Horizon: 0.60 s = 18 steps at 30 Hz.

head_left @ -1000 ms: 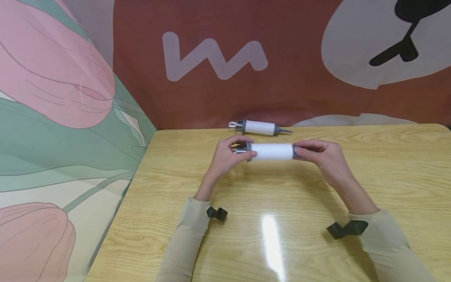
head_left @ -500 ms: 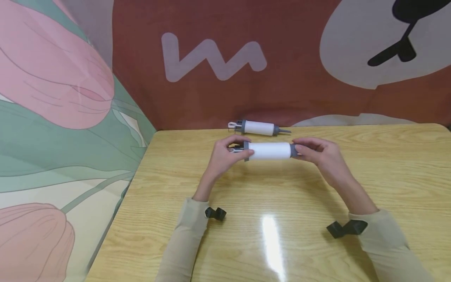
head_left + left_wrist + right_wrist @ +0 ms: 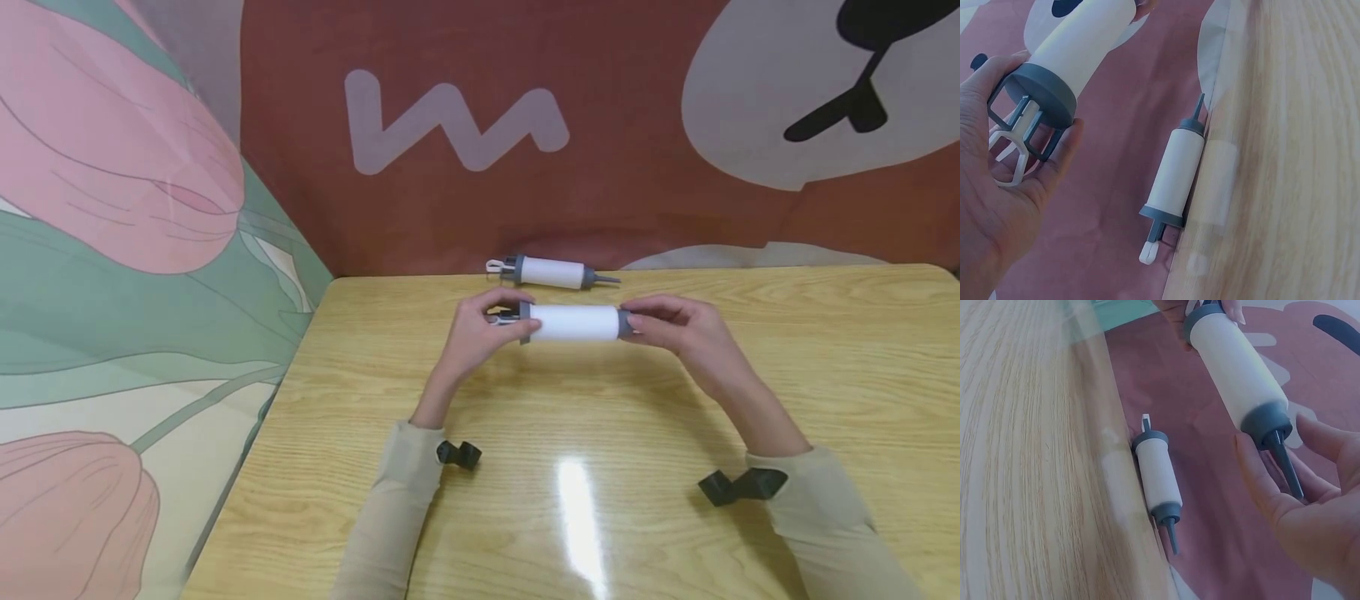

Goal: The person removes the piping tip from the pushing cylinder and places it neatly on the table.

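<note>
Held level between my two hands is a large syringe (image 3: 576,322) with a white barrel, grey end caps, a looped plunger handle and a narrow nozzle. My left hand (image 3: 477,332) grips the grey collar (image 3: 1041,94) at the handle end, thumb on the near side. In the left wrist view the white handle loop (image 3: 1015,150) sits inside the curve of the palm. My right hand (image 3: 697,337) pinches the grey cap (image 3: 1266,424) at the other end. The dark tapered nozzle (image 3: 1286,467) points in towards the right palm, as the right wrist view shows.
A second syringe (image 3: 553,272) of the same kind lies at the table's far edge, its nozzle to the right. Behind it rises a reddish-brown printed backdrop (image 3: 450,217). A floral panel (image 3: 165,333) borders the wooden table (image 3: 510,508) on the left.
Over the first half second the held syringe shifted slightly left, and more of its grey right cap came into sight. Since then hands and syringe have stayed nearly still.
</note>
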Each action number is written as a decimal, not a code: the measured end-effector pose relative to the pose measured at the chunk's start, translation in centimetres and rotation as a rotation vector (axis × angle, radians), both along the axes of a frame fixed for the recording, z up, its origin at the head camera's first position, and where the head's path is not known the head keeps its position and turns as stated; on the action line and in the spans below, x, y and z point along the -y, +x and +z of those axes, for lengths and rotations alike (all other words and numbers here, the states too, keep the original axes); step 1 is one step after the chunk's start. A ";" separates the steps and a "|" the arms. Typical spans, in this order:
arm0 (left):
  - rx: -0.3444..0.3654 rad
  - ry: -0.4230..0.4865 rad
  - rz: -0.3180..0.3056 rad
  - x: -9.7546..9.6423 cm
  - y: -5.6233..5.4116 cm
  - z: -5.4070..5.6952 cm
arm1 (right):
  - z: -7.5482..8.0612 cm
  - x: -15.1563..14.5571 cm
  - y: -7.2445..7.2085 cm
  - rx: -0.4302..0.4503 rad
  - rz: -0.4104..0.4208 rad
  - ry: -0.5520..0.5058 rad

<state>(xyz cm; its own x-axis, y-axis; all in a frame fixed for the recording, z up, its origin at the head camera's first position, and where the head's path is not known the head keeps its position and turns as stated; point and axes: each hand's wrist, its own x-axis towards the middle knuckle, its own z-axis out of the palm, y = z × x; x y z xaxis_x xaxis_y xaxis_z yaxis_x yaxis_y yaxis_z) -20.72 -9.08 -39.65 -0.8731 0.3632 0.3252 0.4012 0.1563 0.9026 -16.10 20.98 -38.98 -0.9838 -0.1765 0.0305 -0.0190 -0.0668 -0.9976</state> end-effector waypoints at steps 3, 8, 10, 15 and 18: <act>-0.004 0.000 -0.005 0.0 0.0 0.0 | -0.1 0.1 0.0 0.000 0.012 -0.054; -0.003 0.006 -0.011 0.0 0.0 -0.1 | 0.0 0.0 0.1 0.010 -0.008 0.050; -0.002 0.006 -0.011 0.0 0.0 -0.1 | 0.0 -0.1 0.1 0.003 -0.018 0.097; 0.002 0.005 -0.007 0.0 0.1 0.0 | 0.0 0.0 0.1 -0.004 -0.007 0.003; 0.005 0.007 -0.005 0.0 0.1 0.0 | 0.1 0.1 0.0 0.011 -0.001 -0.046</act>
